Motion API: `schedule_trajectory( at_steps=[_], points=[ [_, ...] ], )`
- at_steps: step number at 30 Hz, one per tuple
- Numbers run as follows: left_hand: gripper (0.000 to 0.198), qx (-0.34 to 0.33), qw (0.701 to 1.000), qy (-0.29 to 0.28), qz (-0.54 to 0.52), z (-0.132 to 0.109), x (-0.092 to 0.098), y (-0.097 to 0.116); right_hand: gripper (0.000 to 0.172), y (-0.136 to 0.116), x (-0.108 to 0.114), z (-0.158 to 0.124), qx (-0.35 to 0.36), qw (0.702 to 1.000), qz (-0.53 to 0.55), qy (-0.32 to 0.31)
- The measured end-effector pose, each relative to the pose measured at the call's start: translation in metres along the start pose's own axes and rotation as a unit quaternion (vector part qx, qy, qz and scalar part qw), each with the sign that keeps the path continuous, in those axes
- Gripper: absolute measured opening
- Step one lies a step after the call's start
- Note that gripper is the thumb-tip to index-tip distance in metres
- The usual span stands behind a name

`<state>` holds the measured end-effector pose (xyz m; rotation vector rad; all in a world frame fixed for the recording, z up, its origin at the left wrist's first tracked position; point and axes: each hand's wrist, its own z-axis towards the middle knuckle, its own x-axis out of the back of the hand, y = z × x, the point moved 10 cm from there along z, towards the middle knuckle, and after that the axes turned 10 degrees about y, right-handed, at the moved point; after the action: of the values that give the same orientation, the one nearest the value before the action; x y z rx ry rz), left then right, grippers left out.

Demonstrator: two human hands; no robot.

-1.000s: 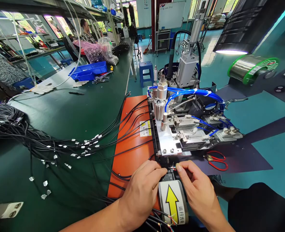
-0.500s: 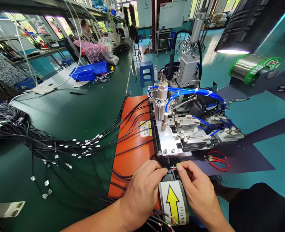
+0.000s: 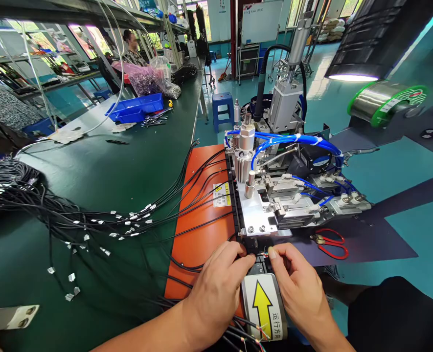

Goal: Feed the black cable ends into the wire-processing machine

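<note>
At the front end of the machine, my left hand is closed around a black cable whose body is mostly hidden by the fingers. My right hand pinches the thin stripped wires at that cable's end, between thumb and forefinger. Both hands rest over the machine's feed track, just above a white plate with a yellow arrow. Below my left hand, more cables with bared coloured wire ends stick out. Several black cables run over the orange board into the machine's side.
Red-handled scissors lie to the right of the machine. A bundle of black cables with white tags covers the green table. A solder spool and a lamp are at upper right. A blue tray stands farther back.
Almost nothing differs. Both hands keep their places and grip, with only a very slight shift of the fingers at the wires.
</note>
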<state>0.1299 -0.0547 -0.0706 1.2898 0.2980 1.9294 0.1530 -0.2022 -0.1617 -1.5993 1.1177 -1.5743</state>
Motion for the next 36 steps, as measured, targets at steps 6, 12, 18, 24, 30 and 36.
schedule_trajectory(
  at_steps=[6,12,18,24,30,36],
  points=[
    [0.023,0.003,1.000,-0.006,0.003,-0.002,-0.002,-0.002,0.034,-0.004,0.004,0.004,0.016,1.000,0.004,-0.012],
    [0.021,0.002,1.000,-0.006,0.000,-0.001,-0.002,-0.002,0.021,-0.035,0.018,-0.005,0.110,0.994,-0.004,0.021],
    [0.021,0.006,1.000,-0.010,0.002,-0.001,-0.003,-0.003,0.018,-0.043,0.016,-0.009,0.151,0.988,-0.014,0.030],
    [0.023,0.005,1.000,-0.012,0.006,-0.003,-0.003,-0.002,0.023,-0.028,0.013,-0.003,0.111,0.994,-0.018,-0.006],
    [0.023,0.001,1.000,-0.010,0.015,-0.002,-0.003,-0.002,0.025,-0.027,0.010,-0.001,0.128,0.991,-0.028,-0.014],
    [0.021,0.003,1.000,-0.019,0.024,-0.002,-0.005,-0.003,0.027,-0.027,0.012,-0.001,0.137,0.989,-0.046,-0.005]
  ],
)
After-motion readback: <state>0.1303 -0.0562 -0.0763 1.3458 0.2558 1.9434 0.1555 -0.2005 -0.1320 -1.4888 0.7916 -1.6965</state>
